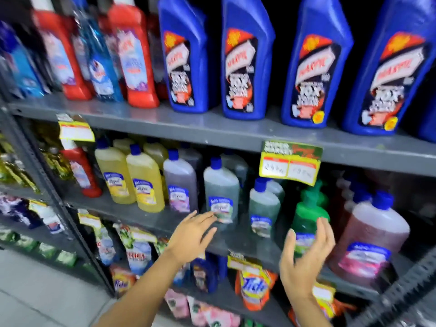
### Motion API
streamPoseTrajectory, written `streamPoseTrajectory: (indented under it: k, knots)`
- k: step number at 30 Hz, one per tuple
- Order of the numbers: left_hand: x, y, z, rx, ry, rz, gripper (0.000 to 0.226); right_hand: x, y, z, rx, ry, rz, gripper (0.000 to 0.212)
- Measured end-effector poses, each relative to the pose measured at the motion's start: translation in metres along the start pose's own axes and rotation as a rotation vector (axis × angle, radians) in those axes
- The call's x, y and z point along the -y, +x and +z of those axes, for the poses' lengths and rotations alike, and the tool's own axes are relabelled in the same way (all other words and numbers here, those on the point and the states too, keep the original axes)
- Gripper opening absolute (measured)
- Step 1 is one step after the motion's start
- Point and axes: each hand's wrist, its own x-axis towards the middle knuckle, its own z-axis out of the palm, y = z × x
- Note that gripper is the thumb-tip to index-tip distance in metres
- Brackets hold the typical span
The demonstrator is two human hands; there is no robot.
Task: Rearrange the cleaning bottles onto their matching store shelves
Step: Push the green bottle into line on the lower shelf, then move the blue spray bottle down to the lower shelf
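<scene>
Both hands up at middle shelf (pixel 146 217), neither holding anything. Left hand (pixel 192 234) open, fingers spread, tips at or just short of label of grey-green bottle (pixel 220 193) — contact can't be told through blur. Right hand (pixel 306 256) open too, thumb and fingers curved apart in a cup, just in front of green pump bottle (pixel 306 220); not closed round it.

Relative to green pump bottle: small grey-green bottle (pixel 264 207) just left, touching or nearly so; grey-green bottle further left; purple bottle (pixel 180 186) left again; two yellow bottles (pixel 129 177) beyond that; a lone red bottle (pixel 81 172) at far left end. Pink bottle (pixel 375 237) just right, at shelf front. Price tag (pixel 291 162) hanging above. Row of big blue bottles (pixel 250 57) on shelf above, red ones up and left. Detergent pouches (pixel 254 287) on shelf below.

Step in hand, by judgement: reach-in, picking which bottle to shift — pump bottle looks odd one out among flat-sided blue-cap bottles, red one likewise at far end. Not yet gripped.

Next move needs: right hand to close round pump bottle body, below pump head, lift straight up to clear neighbours w/o knocking small grey-green one or pink one; left hand free to steady grey-green bottle. Proper home for it not visible here.
</scene>
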Motion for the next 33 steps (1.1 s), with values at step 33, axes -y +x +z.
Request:
streamPoseTrajectory:
  k: [33]
  knots:
    - [0.400, 0.039, -0.315, -0.226, 0.166, 0.116, 0.048, 0.371, 0.108, 0.445, 0.497, -0.347, -0.182, 0.085]
